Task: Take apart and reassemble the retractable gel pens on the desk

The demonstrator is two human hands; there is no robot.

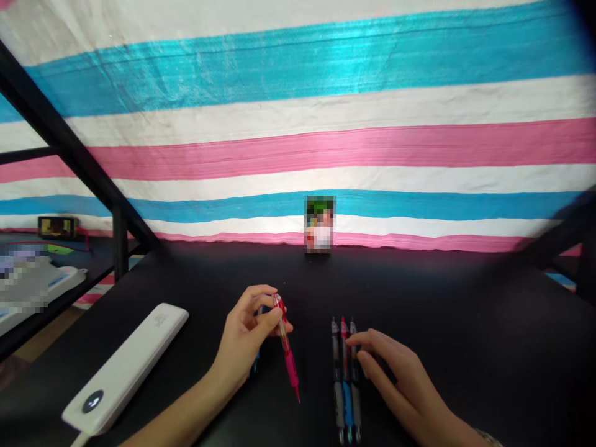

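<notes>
My left hand point(246, 332) is closed around a red pen point(287, 347), held tip down and tilted just above the black table point(442, 298). A bit of a blue thing shows under its fingers. My right hand point(395, 372) rests on the table with its fingers stretched out, fingertips touching three pens point(345, 379) that lie side by side, a blue-gripped one between two grey ones.
A white power bank point(125, 366) lies at the near left of the table. A small blurred card point(319, 223) stands at the table's far edge against a blue, pink and white striped sheet point(326, 124). A black frame bar point(69, 143) and a side shelf with items are at the left.
</notes>
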